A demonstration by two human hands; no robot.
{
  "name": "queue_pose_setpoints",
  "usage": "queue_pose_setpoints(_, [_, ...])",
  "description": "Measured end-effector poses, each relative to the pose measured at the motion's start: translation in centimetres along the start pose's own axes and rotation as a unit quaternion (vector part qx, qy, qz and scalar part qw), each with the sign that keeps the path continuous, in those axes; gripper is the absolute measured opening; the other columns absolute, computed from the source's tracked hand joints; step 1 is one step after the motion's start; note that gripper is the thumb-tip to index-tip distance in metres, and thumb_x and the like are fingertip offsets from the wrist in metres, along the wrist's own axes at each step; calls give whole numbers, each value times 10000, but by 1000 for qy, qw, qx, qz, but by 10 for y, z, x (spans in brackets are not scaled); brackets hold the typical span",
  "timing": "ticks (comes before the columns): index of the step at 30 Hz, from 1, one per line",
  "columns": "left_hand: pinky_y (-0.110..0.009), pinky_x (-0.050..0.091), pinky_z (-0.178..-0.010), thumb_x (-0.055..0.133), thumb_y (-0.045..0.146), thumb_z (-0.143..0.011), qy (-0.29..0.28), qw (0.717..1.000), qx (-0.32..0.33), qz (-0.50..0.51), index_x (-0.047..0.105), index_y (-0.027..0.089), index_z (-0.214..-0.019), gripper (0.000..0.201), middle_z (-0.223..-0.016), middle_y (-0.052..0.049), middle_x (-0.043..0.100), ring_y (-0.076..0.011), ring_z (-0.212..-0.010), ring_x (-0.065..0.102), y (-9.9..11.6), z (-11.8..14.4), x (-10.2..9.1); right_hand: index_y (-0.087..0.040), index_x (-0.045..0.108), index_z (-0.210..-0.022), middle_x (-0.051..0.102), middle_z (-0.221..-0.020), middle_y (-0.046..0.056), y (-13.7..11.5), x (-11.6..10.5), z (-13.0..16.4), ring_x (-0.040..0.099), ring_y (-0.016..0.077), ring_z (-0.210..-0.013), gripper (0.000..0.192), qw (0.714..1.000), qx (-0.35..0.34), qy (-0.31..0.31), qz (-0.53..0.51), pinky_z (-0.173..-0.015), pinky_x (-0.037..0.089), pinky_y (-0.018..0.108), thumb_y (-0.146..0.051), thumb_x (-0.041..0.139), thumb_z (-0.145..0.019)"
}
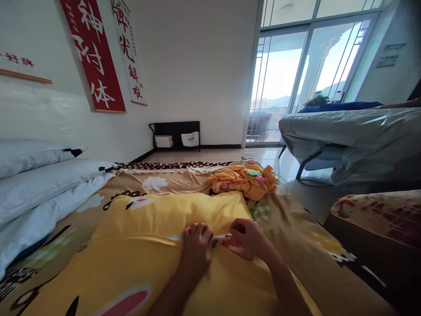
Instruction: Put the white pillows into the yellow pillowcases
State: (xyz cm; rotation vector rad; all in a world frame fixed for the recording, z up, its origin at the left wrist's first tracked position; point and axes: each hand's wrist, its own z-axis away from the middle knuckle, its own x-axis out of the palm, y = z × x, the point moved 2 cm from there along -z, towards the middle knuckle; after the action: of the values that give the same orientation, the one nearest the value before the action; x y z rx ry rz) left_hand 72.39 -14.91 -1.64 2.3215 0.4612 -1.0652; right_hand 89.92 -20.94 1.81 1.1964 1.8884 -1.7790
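A plump yellow pillowcase [131, 259] with pink and black printed shapes lies in front of me on the bed. A seam or opening runs across it, and a narrow white strip [174, 238] shows along that line. My left hand [198, 243] rests on the seam near the middle, its fingers curled down onto the fabric. Just to the right, my right hand [248, 235] pinches the cloth at the same line, beside a pink printed patch [235, 246]. Whether a zip pull is between those fingertips is hidden.
A crumpled orange cloth [245, 179] lies beyond the pillowcase on the patterned bedspread [279, 228]. White pillows [49, 180] are stacked at the left. A plastic-covered table [355, 127] stands at the right, and a black low rack [176, 131] is against the wall.
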Motion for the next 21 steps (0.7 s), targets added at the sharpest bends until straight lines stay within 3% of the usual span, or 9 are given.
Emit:
queue_pose_setpoints(14, [-373,287,-838,496,194,-908,0,1000,3,-1,571,217,-859,93,-973,-9,604,-198,-936,482,-1,1,2,-165,719,-733,569,-539,-28,-9,13,4,437,103,-533,138,996,-30,-80,-7,-502,277,227,-262,635,-683])
queue_pose_setpoints(17, [-375,309,-833,460,224,-930,-23,1000,11,-5,583,214,-860,142,-961,-16,624,-200,-928,504,3,0,0,-173,710,-834,623,-713,1,-7,15,2,509,128,-649,208,997,-63,-40,19,-600,363,227,-203,634,-643])
queue_pose_setpoints(21, [-369,358,-833,445,295,-941,-90,994,58,-25,605,231,-984,178,-995,-23,650,-205,-937,537,7,3,-13,-186,667,-1029,605,-1079,92,1,19,-4,525,236,-1013,420,989,-95,43,109,-899,390,318,-249,688,-614])
